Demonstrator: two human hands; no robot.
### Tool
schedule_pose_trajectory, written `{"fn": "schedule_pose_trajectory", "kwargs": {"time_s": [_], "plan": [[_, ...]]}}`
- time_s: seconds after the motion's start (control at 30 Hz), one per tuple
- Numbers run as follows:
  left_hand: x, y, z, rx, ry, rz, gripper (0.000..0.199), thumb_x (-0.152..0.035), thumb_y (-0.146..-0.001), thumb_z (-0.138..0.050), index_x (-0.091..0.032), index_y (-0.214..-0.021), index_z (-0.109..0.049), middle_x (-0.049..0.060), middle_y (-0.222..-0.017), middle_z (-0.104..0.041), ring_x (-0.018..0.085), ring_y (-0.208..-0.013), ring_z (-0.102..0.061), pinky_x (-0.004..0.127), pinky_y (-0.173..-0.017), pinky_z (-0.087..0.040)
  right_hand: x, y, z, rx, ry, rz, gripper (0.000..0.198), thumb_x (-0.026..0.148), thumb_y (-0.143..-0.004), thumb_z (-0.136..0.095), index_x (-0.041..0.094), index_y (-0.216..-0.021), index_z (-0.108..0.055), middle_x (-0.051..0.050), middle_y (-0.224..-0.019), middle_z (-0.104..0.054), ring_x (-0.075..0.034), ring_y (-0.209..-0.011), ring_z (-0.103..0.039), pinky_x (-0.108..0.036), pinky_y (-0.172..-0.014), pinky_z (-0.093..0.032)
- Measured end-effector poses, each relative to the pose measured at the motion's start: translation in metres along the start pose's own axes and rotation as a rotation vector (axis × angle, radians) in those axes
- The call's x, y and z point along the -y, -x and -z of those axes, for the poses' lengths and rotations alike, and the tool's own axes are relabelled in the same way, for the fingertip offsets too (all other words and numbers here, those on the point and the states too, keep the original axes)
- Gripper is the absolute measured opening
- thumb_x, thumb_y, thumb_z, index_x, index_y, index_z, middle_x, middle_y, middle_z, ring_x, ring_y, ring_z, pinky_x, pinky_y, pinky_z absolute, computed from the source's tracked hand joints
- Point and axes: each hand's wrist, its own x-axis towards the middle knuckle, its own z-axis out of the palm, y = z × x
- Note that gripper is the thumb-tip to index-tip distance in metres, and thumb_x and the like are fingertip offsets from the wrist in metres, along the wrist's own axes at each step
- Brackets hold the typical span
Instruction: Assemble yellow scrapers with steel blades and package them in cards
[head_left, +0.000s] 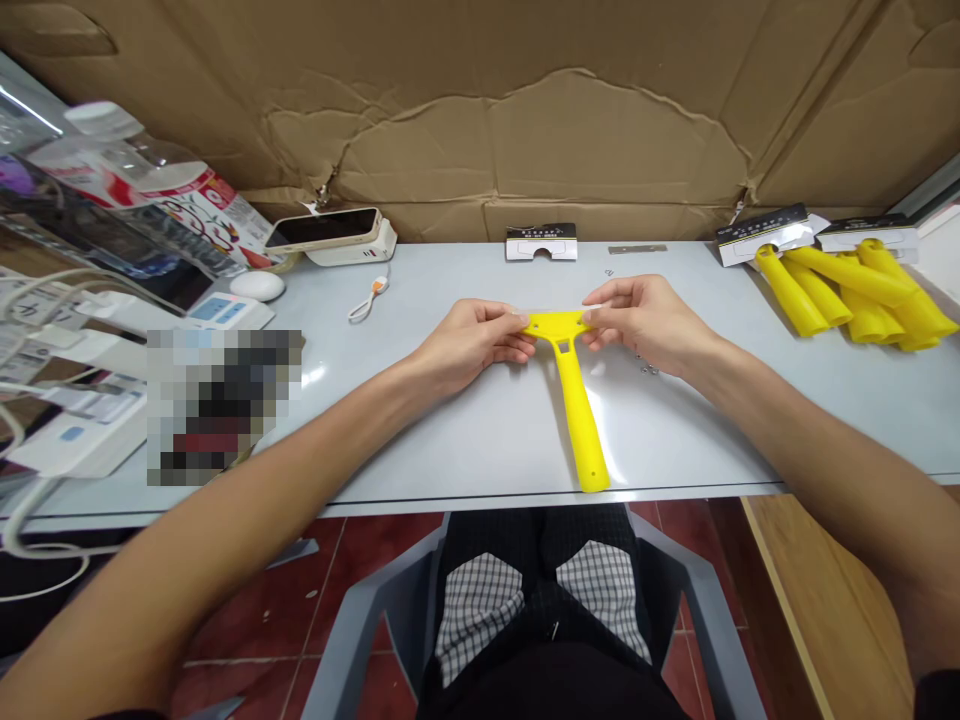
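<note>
Between my hands is a yellow plastic scraper handle (576, 400), its wide head away from me and its round grip pointing toward the table's near edge. My left hand (484, 345) pinches the left end of the head between thumb and fingers. At the right end, my right hand (645, 325) pinches the head in the same way. Small holes show near both ends of the head. A few tiny metal screws or nuts (648, 369) lie beside my right hand. Beyond it is a thin flat metal blade (637, 249), with another tiny metal piece (609, 272) nearer.
Several more yellow handles (885, 290) are piled at the right beside printed cards (765, 237). Another card (541, 243) lies at the back against the cardboard wall (600, 140). A phone (326, 230), white mouse (257, 286), bottle (112, 130) and power strips (82, 430) crowd the left.
</note>
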Motion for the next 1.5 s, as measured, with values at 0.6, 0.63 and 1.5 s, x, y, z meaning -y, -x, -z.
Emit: {"fn": "schedule_pose_trajectory", "kwargs": {"time_s": [0.6, 0.63, 1.5], "plan": [[0.001, -0.003, 0.004, -0.040, -0.085, 0.004, 0.018, -0.010, -0.102, -0.076, -0.007, -0.086, -0.083, 0.018, -0.084, -0.083, 0.016, -0.068, -0.076, 0.028, -0.069, -0.064, 0.058, -0.001, 0.088, 0.301, 1.328, -0.040, 0.011, 0.030, -0.088, -0.082, 0.029, -0.094, -0.091, -0.001, -0.080, -0.084, -0.025, -0.069, -0.078, -0.039, -0.064, -0.058], [0.001, -0.003, 0.004, -0.037, -0.087, 0.002, 0.018, -0.010, -0.102, -0.076, -0.007, -0.085, -0.083, 0.018, -0.084, -0.083, 0.016, -0.068, -0.076, 0.028, -0.069, -0.064, 0.055, 0.000, 0.083, 0.324, 1.324, -0.020, 0.012, 0.027, -0.087, -0.082, 0.030, -0.094, -0.092, -0.001, -0.085, -0.086, -0.026, -0.074, -0.079, -0.039, -0.066, -0.059], [-0.008, 0.005, -0.003, -0.033, -0.102, 0.042, 0.027, -0.006, -0.105, -0.074, -0.008, -0.080, -0.083, 0.013, -0.074, -0.081, 0.013, -0.063, -0.074, 0.024, -0.068, -0.063, 0.037, 0.001, 0.061, 0.450, 1.392, 0.010, 0.019, 0.015, -0.087, -0.072, 0.027, -0.091, -0.087, -0.003, -0.099, -0.086, -0.028, -0.101, -0.078, -0.041, -0.086, -0.058]]}}
